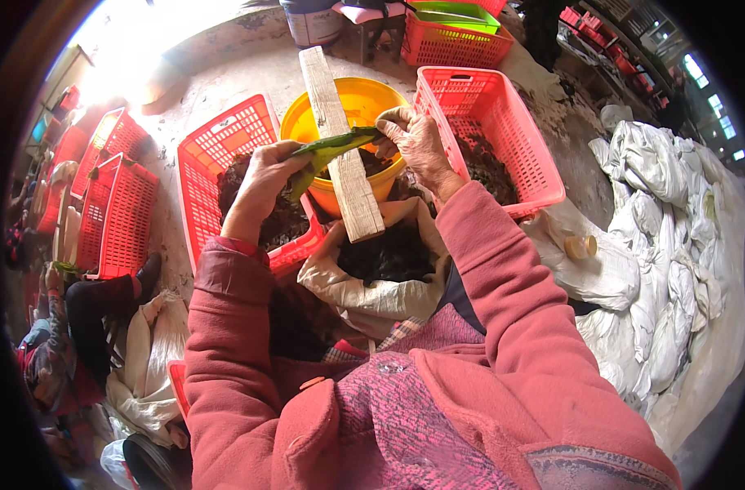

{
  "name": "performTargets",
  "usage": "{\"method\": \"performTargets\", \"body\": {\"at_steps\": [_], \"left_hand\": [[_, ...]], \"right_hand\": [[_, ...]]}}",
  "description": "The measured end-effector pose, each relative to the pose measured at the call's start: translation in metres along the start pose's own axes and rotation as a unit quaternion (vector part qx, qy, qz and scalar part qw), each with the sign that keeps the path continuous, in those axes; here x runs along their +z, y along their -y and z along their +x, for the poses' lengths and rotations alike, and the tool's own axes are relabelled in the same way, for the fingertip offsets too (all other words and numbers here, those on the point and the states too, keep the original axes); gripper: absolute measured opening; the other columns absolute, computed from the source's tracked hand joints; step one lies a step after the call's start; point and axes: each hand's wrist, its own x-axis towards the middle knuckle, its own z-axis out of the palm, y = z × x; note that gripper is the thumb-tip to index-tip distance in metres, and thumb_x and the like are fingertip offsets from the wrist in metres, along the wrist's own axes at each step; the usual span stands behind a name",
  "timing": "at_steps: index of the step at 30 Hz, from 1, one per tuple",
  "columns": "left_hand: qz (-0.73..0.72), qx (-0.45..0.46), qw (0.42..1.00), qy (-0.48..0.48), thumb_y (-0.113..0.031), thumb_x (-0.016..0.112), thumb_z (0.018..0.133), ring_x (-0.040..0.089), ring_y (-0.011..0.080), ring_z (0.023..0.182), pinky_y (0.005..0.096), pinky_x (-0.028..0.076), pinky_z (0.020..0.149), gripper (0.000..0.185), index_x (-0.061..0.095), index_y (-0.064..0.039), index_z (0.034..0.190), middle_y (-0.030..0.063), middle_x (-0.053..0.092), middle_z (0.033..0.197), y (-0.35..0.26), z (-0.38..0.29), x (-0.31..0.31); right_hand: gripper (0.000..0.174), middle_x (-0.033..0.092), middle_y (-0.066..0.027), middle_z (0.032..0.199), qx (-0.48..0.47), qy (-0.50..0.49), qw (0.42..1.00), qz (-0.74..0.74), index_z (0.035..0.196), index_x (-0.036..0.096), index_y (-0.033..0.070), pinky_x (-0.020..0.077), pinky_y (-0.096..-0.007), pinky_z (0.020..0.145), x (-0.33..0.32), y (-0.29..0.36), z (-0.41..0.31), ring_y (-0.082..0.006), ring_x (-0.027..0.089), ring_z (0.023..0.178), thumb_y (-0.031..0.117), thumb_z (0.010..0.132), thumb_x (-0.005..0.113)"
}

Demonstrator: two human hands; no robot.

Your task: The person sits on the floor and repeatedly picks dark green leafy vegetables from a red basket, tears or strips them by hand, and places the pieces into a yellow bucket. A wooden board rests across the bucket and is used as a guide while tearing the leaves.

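Note:
My left hand (265,177) and my right hand (412,144) hold a long green leaf-like strip (335,144), perhaps seaweed, stretched between them; a loose part hangs beside my left fingers. Beneath it a wooden board (329,104) lies across a yellow bucket (387,184), which has dark matter inside. The near end of the board reaches over an open woven sack (329,282) filled with dark, leafy material (384,254). Red plastic crates stand on both sides of the bucket, the left crate (191,177) and the right crate (525,147), each holding dark brown material.
White filled sacks (654,245) are heaped at the right, with a small yellowish jar (580,247) on one. At the far left a person (48,355) sits near more red crates (127,214). A blue-and-white bucket (314,24) and a crate with green trays (458,43) stand beyond.

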Motion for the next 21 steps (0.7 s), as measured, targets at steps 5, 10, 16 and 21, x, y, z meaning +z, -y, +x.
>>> {"method": "performTargets", "body": {"at_steps": [5, 10, 16, 21], "left_hand": [[-0.099, -0.021, 0.995, -0.021, -0.011, 0.061, 0.095, 0.051, 0.0041, 0.056, 0.0186, 0.039, 0.049, 0.015, 0.067, 0.0, 0.103, -0.0003, 0.064, 0.077, 0.003, -0.005, 0.0], [-0.069, -0.042, 0.997, -0.014, -0.014, 0.062, 0.095, 0.042, 0.0, 0.051, 0.0157, 0.029, 0.044, 0.016, 0.068, -0.002, 0.103, -0.0024, 0.062, 0.074, -0.001, -0.015, -0.005], [-0.047, -0.08, 0.995, 0.03, -0.021, 0.06, 0.096, 0.039, 0.0008, 0.044, 0.0177, 0.027, 0.04, 0.019, 0.069, -0.004, 0.098, -0.0024, 0.061, 0.069, 0.012, -0.013, -0.007], [-0.002, -0.09, 0.996, 0.002, -0.023, 0.059, 0.096, 0.038, 0.0024, 0.041, 0.0207, 0.027, 0.037, 0.024, 0.069, -0.002, 0.097, -0.0008, 0.063, 0.07, 0.037, -0.009, -0.007]], "right_hand": [[0.016, 0.072, -0.0098, 0.089, 0.012, 0.042, 0.995, 0.092, 0.104, 0.07, -0.002, 0.057, -0.0243, 0.063, -0.003, -0.008, -0.008, -0.014, 0.069, 0.069, 0.001, 0.088, 0.068], [0.014, 0.072, -0.009, 0.087, 0.025, 0.049, 0.995, 0.084, 0.102, 0.07, -0.003, 0.0565, -0.0254, 0.064, -0.004, -0.016, -0.013, -0.0135, 0.068, 0.07, -0.002, 0.089, 0.066], [0.013, 0.071, -0.0076, 0.088, 0.04, 0.01, 0.999, 0.012, 0.102, 0.069, -0.002, 0.0544, -0.0251, 0.061, -0.003, -0.032, -0.013, -0.0126, 0.067, 0.064, 0.0, 0.09, 0.064], [0.009, 0.07, -0.007, 0.083, 0.055, -0.043, 0.995, -0.073, 0.097, 0.069, -0.002, 0.054, -0.0256, 0.056, -0.011, -0.041, -0.008, -0.0127, 0.067, 0.06, 0.002, 0.09, 0.065]]}}
